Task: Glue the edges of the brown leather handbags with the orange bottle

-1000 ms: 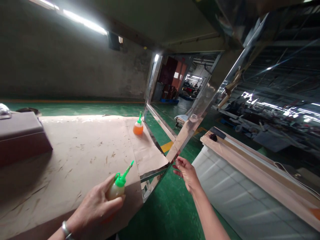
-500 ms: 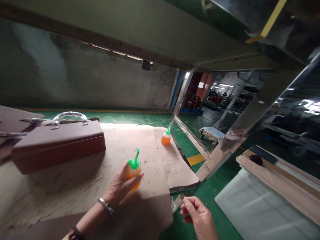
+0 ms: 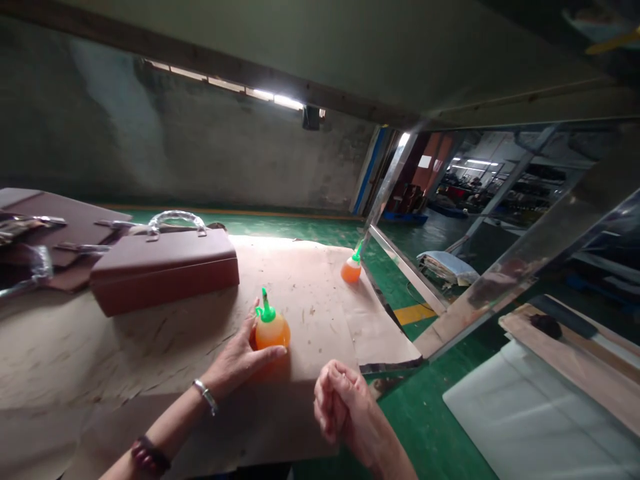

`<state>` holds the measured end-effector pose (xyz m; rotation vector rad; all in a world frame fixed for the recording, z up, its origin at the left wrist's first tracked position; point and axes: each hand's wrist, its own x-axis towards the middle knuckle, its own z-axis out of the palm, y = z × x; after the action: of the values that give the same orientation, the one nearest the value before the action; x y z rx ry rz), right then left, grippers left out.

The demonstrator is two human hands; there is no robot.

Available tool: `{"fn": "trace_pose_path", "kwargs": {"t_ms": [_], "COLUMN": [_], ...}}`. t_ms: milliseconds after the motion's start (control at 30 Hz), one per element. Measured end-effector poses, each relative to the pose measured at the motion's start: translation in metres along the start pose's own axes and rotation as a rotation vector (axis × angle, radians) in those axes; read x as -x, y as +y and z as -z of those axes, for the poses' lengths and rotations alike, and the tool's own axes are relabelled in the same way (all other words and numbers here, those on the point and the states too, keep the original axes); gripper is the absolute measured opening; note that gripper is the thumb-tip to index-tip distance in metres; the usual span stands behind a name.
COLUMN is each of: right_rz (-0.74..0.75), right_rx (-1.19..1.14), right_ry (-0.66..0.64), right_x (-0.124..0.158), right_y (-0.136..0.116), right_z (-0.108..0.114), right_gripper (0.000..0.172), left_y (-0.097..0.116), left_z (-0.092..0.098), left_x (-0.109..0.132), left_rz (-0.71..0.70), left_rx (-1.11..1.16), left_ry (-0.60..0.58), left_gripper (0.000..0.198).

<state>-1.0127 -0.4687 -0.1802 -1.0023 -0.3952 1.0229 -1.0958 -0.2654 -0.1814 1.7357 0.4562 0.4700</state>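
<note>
Our left hand [image 3: 240, 360] cups the orange squeeze bottle [image 3: 271, 330], set upright on the paper-covered bench [image 3: 165, 340]. Our right hand [image 3: 340, 403] hovers loosely curled, empty, near the mirrored frame [image 3: 493, 283]; a second bottle [image 3: 351, 269] stands well apart.

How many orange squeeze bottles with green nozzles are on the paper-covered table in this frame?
2. One orange bottle stands upright under the left hand; the far bottle stands alone near the table's far right edge. No others are visible.
</note>
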Motion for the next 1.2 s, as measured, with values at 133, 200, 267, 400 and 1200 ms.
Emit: {"fn": "trace_pose_path", "kwargs": {"t_ms": [133,200,267,400,1200], "right_rz": [-0.067,-0.092,-0.119,-0.125,-0.336], "right_rx": [-0.148,-0.199,-0.229,-0.253,-0.145], "right_ry": [-0.134,-0.183,-0.226,-0.268,-0.515], "right_x": [0.000,-0.002,-0.004,-0.006,0.016], "right_y": [-0.004,-0.004,-0.003,0.001,0.000], "right_z": [-0.010,-0.010,-0.009,-0.008,-0.022], "right_gripper": [0.035,0.036,0.046,0.059,0.054], "left_y": [0.000,-0.001,-0.003,-0.008,0.059], "left_z": [0.007,0.010,0.011,0.010,-0.024], "left_x": [0.006,0.006,0.002,-0.011,0.082], "left_rz": [0.061,0.050,0.044,0.101,-0.123], "left_rx": [0.123,0.045,-0.043,-0.067,0.082], "left_ry": [-0.077,-0.099,-0.094,0.030,-0.345], "left_gripper": [0.077,0.069,0.061,0.069,0.022]}}
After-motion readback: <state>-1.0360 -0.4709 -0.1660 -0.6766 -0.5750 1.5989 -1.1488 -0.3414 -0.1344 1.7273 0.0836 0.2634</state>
